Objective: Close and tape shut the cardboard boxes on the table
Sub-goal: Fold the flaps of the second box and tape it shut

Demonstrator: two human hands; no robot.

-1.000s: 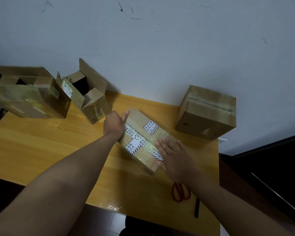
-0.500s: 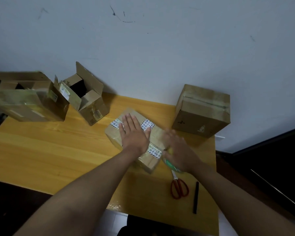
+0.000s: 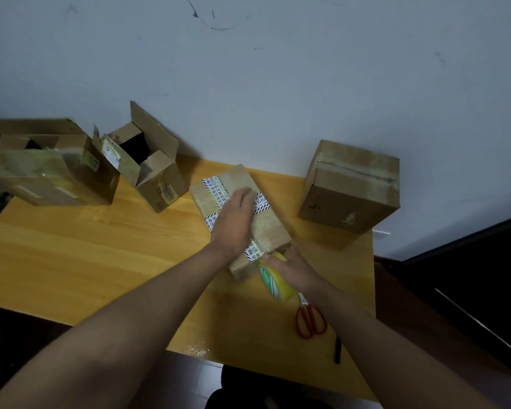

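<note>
A flat brown cardboard box [image 3: 242, 214] lies in the middle of the smooth yellow wooden table [image 3: 86, 255]. The left hand [image 3: 233, 222] presses flat on its top, fingers straight and close together, over the printed white stickers. The right hand [image 3: 292, 268] curls its fingers around a round yellow tape roll [image 3: 273, 281] at the box's near end. Red scissors [image 3: 310, 320] lie nearby.
</note>
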